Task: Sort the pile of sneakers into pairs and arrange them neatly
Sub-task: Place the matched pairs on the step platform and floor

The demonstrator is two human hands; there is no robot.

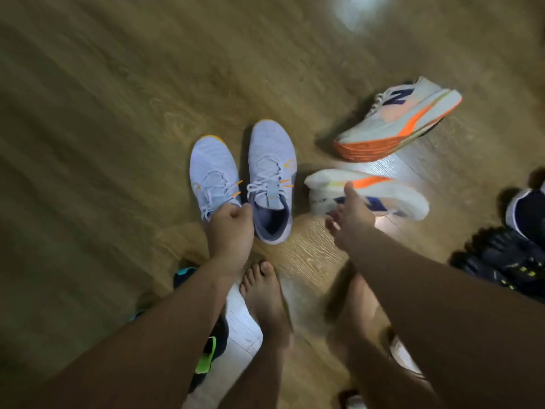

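Two light-blue sneakers with white laces stand side by side on the wooden floor, toes pointing away: the left one [212, 169] and the right one [272, 172]. My left hand [230, 228] covers the heel of the left one, fingers curled round its collar. Two white-and-orange sneakers lie to the right: the far one [401, 119] tipped onto its side with the orange sole showing, and the near one [383, 193] also on its side. My right hand [351, 214] hovers over the near one's toe end with fingers spread. Whether it touches the shoe is unclear.
Dark sneakers lie at the right edge: a black one with yellow marks [501, 261] and a navy one with a white sole [528, 214]. A black shoe with green and teal parts [206, 358] sits under my left forearm. My bare feet [265, 296] stand between my arms.
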